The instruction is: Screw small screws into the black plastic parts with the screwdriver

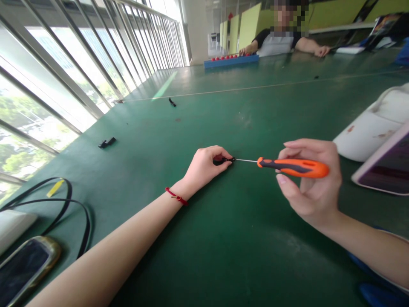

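Orange-and-grey screwdriver: lies nearly level over the bench, handle at the right hand, thin metal shaft pointing left, its tip at the end of the small black part.
Small black part: low over the green bench, near the middle of the view, pinched in the left hand; its fine detail is too small to tell.
Left hand: thumb and forefinger closed together on the small black part, the other fingers curled behind.
Right hand: fingers half curled, thumb well parted from them, the handle between and its butt towards the palm; whether the fingers press on it, I cannot tell.
Red bracelet: a thin cord around the left wrist.
Loose black pieces: one on the bench towards the railing, a smaller one farther off; both well apart from the hands.
Left near corner: a phone beside a white object, with a black cable looping past and a yellow tag on it.
Right side: a white container with brownish marks, and in front of it a pink-edged device with a dark face.
Far end: a blue rack topped with red pieces, and another person seated behind, one hand at the rack.
Metal railing: runs along the left, trees beyond.
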Demonstrator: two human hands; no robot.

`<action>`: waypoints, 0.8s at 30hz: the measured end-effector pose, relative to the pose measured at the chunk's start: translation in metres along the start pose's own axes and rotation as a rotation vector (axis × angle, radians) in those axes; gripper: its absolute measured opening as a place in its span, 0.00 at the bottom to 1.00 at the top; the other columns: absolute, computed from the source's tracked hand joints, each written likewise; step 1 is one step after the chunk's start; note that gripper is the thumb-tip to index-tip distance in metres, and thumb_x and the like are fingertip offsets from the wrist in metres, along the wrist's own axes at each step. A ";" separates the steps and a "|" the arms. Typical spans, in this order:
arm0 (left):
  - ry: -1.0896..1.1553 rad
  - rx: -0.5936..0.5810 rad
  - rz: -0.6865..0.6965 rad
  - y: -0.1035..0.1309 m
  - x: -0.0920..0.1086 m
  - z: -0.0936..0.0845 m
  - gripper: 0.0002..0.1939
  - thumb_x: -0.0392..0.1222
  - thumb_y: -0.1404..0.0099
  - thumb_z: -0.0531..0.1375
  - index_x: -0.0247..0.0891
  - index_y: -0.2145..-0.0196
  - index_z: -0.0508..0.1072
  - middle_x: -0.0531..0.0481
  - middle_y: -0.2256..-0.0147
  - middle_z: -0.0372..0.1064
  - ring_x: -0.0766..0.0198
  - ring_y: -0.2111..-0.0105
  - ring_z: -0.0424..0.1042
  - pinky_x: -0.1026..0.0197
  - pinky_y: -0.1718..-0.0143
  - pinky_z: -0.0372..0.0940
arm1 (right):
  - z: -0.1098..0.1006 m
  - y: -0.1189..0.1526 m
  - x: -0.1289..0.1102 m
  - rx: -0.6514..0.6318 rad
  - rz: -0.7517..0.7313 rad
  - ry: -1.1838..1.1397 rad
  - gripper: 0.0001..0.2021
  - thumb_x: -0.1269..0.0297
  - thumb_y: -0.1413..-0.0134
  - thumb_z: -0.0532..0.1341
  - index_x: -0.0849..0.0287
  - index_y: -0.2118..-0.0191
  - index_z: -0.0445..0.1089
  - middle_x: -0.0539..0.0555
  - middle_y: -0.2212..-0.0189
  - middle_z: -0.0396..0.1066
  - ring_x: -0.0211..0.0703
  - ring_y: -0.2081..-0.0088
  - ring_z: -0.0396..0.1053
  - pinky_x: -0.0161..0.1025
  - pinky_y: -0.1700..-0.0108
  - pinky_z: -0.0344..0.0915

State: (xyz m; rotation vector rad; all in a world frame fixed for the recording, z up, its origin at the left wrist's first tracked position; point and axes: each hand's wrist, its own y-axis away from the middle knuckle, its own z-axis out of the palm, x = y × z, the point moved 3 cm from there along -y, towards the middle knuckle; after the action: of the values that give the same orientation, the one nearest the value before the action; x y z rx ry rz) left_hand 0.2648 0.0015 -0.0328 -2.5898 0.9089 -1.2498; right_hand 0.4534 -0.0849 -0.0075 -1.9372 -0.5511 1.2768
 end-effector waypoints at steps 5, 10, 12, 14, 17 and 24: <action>0.005 -0.009 0.015 0.001 0.002 0.000 0.07 0.36 0.43 0.59 0.37 0.66 0.76 0.51 0.65 0.75 0.66 0.67 0.73 0.64 0.61 0.69 | 0.001 0.002 0.002 -0.090 0.057 0.129 0.04 0.68 0.50 0.60 0.53 0.66 0.69 0.49 0.76 0.68 0.39 0.74 0.67 0.38 0.74 0.62; 0.004 -0.006 0.009 0.001 0.003 0.000 0.08 0.36 0.43 0.59 0.36 0.66 0.76 0.50 0.65 0.75 0.66 0.67 0.73 0.64 0.61 0.70 | -0.001 0.001 0.001 0.025 0.010 0.009 0.18 0.70 0.57 0.64 0.51 0.56 0.66 0.51 0.67 0.65 0.41 0.69 0.66 0.41 0.69 0.67; 0.006 -0.006 0.003 0.001 0.003 0.000 0.08 0.36 0.43 0.59 0.36 0.65 0.76 0.50 0.65 0.75 0.66 0.67 0.73 0.64 0.61 0.70 | 0.000 0.001 0.003 0.000 0.031 -0.022 0.19 0.69 0.57 0.64 0.51 0.55 0.66 0.51 0.68 0.65 0.41 0.70 0.66 0.41 0.70 0.67; 0.015 -0.006 -0.002 0.001 0.003 0.000 0.08 0.36 0.43 0.59 0.36 0.65 0.76 0.50 0.65 0.75 0.66 0.67 0.73 0.64 0.61 0.70 | 0.001 0.001 0.003 -0.063 0.081 0.027 0.11 0.68 0.53 0.63 0.51 0.60 0.68 0.50 0.73 0.66 0.39 0.75 0.65 0.39 0.75 0.64; 0.030 -0.002 -0.003 0.001 0.003 0.000 0.08 0.36 0.43 0.59 0.36 0.66 0.76 0.51 0.65 0.76 0.66 0.67 0.73 0.64 0.61 0.70 | 0.000 0.001 0.002 -0.047 0.075 0.097 0.05 0.68 0.50 0.61 0.52 0.66 0.69 0.50 0.74 0.68 0.39 0.74 0.67 0.38 0.75 0.64; 0.018 0.005 -0.023 0.001 0.001 0.001 0.08 0.37 0.43 0.59 0.36 0.66 0.76 0.51 0.66 0.76 0.67 0.68 0.74 0.65 0.61 0.70 | 0.002 0.001 0.006 -0.057 0.100 -0.037 0.15 0.69 0.54 0.63 0.53 0.58 0.66 0.47 0.75 0.63 0.37 0.76 0.63 0.37 0.75 0.61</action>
State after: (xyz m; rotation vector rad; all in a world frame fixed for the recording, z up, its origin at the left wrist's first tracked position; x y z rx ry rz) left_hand 0.2653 0.0003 -0.0330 -2.5966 0.8800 -1.2815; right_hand 0.4541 -0.0805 -0.0128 -2.0135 -0.5193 1.3756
